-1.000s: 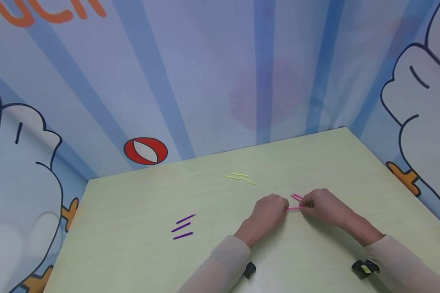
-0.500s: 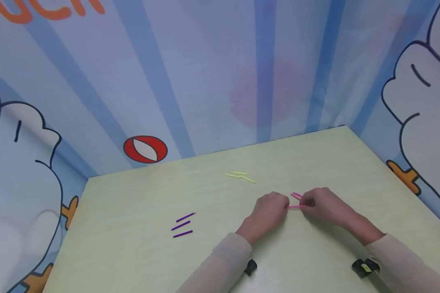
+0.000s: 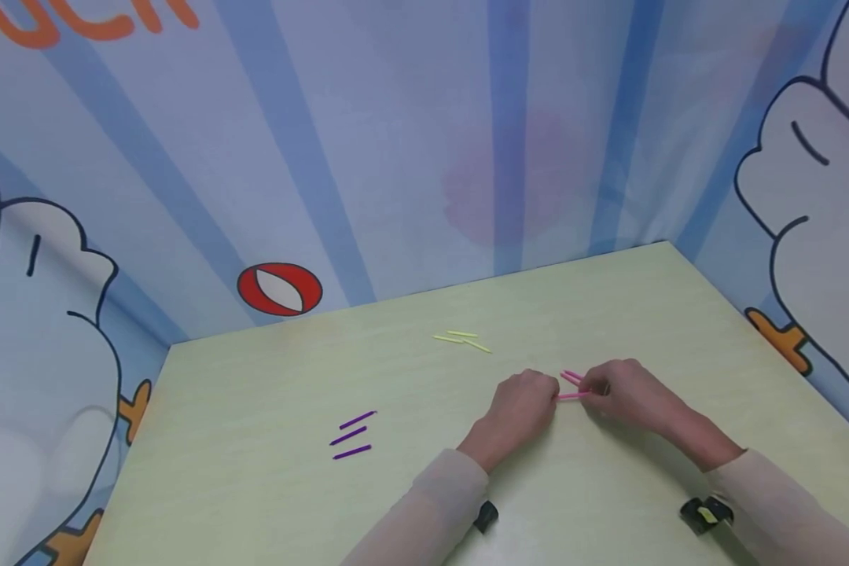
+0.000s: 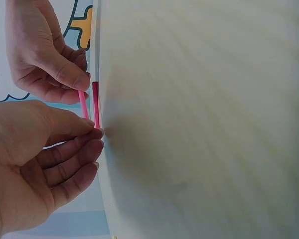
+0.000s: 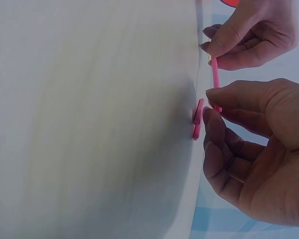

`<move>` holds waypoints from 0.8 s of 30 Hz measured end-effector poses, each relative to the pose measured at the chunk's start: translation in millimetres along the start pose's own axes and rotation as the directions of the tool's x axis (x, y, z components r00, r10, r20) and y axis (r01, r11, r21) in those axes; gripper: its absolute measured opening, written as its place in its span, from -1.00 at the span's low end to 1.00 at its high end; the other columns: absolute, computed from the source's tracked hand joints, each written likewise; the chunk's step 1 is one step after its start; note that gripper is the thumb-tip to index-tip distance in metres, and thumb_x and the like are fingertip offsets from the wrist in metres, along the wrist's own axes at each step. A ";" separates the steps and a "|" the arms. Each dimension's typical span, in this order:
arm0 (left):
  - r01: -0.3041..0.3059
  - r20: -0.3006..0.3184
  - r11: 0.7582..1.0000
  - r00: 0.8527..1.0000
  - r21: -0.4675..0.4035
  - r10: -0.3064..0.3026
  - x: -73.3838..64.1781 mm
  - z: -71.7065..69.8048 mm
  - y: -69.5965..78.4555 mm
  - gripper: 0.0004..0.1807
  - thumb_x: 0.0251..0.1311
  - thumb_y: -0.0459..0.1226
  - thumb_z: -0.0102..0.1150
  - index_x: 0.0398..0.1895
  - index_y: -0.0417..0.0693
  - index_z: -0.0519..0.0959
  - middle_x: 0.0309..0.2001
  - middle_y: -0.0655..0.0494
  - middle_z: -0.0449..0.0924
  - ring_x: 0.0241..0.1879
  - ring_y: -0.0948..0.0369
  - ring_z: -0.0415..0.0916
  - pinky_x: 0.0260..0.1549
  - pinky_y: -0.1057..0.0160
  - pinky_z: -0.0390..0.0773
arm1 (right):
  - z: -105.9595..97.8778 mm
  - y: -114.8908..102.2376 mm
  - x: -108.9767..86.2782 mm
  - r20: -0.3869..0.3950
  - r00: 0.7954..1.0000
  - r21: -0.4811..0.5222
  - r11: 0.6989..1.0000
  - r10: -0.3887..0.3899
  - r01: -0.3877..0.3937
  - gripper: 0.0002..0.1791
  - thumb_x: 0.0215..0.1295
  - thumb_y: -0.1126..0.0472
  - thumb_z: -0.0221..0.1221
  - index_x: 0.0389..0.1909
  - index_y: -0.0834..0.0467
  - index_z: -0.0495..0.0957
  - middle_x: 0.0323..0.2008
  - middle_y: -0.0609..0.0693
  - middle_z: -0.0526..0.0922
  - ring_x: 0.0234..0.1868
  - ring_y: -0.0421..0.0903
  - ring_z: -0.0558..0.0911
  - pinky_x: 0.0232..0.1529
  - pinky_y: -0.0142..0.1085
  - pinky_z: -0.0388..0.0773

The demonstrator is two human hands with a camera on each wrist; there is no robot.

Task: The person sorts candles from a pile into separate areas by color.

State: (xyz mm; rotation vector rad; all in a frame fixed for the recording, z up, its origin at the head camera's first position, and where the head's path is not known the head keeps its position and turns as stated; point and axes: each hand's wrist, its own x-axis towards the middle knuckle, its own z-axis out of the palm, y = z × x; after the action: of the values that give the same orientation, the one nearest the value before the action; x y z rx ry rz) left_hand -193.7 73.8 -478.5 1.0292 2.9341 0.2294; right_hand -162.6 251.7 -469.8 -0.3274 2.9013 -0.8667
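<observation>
A thin pink stick point(image 3: 569, 396) spans the gap between my two hands over the right half of the table. My left hand point(image 3: 526, 405) pinches its left end between thumb and index finger; the left wrist view shows the other fingers loosely bent. At the opposite end, the thumb and index finger of my right hand point(image 3: 626, 393) pinch it, and a short bit pokes out past the thumb point(image 5: 239, 97) in the right wrist view. Two more pink sticks point(image 5: 198, 119) lie close together on the table just beyond the right fingertips, partly hidden by them in the head view.
Three yellow sticks point(image 3: 462, 339) lie near the back of the pale table point(image 3: 255, 409). Three purple sticks point(image 3: 350, 435) lie roughly parallel, left of my left hand. A printed cartoon wall point(image 3: 410, 157) rises along the back and sides. Dark wrist devices point(image 3: 706, 515) sit by both sleeves.
Both hands stay almost in place on the pink stick. Its right end now shows a little farther across the right fingertips. The sticks on the table have not moved.
</observation>
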 end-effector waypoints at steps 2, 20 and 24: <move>0.000 -0.002 1.000 1.000 0.002 0.000 0.4 -0.1 0.5 -0.82 0.31 -0.29 0.22 -0.48 0.06 0.67 -0.56 0.23 0.52 -0.58 0.31 0.38 -0.63 0.32 0.41 | -0.1 0.7 -0.4 -0.004 1.000 0.001 1.000 -0.009 0.009 -0.93 0.15 0.37 0.35 -0.33 0.22 0.73 -0.48 -0.11 0.63 -0.45 -0.17 0.49 -0.39 -0.28 0.48; 0.006 0.000 1.000 1.000 -0.013 -0.006 -0.3 -0.8 -0.6 -0.86 0.30 -0.31 0.23 -0.42 0.05 0.70 -0.54 0.22 0.55 -0.58 0.31 0.38 -0.63 0.34 0.42 | 1.3 3.3 -0.8 -0.013 1.000 -0.018 1.000 0.023 -0.024 -0.89 0.12 0.37 0.36 -0.30 0.26 0.71 -0.47 -0.08 0.63 -0.43 -0.16 0.51 -0.36 -0.25 0.51; 0.002 -0.013 1.000 1.000 -0.014 -0.002 -0.7 -0.4 -2.2 -0.86 0.29 -0.30 0.24 -0.43 0.06 0.69 -0.54 0.23 0.55 -0.58 0.31 0.39 -0.63 0.34 0.42 | 1.8 2.7 -0.8 -0.022 0.999 -0.017 0.999 0.031 -0.032 -0.86 0.10 0.37 0.38 -0.30 0.26 0.69 -0.48 -0.09 0.61 -0.44 -0.15 0.50 -0.36 -0.24 0.50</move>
State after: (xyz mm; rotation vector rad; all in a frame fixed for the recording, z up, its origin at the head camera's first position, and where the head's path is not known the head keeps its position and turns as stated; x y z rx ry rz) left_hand -194.6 71.6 -478.5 1.0265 2.9413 0.2567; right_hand -162.0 253.1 -472.8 -0.2744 2.9274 -0.8460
